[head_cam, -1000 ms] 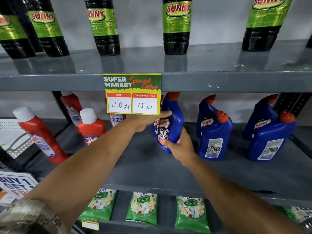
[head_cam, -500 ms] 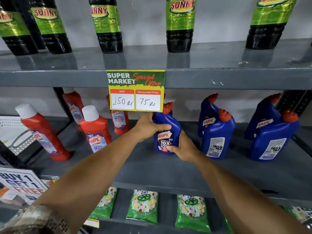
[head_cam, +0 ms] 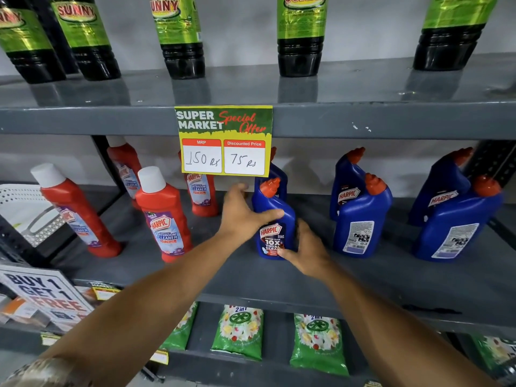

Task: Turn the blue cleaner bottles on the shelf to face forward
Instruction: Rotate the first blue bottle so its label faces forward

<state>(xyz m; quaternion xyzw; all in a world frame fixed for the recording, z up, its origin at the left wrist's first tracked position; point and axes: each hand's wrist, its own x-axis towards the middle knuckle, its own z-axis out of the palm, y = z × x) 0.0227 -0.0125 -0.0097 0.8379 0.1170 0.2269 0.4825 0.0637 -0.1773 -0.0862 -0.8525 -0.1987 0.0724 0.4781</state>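
On the grey metal middle shelf (head_cam: pixel 363 277), a blue plastic Harpic cleaner bottle with an orange cap (head_cam: pixel 275 219) stands upright, label forward. Left hand (head_cam: pixel 243 216) wraps its shoulder; right hand (head_cam: pixel 308 252) cups its base, both gripping.

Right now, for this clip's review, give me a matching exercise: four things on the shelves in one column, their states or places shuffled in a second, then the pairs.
Things:
1. blue bottle between the hands
2. middle front blue bottle
3. price card
4. green pouches

States or places:
A. hangs from the upper shelf's edge
B. back label toward the camera
C. lie on the shelf below
D. front Harpic label toward the camera

Pairs: 1-D, 2-B, 3-A, 4-C
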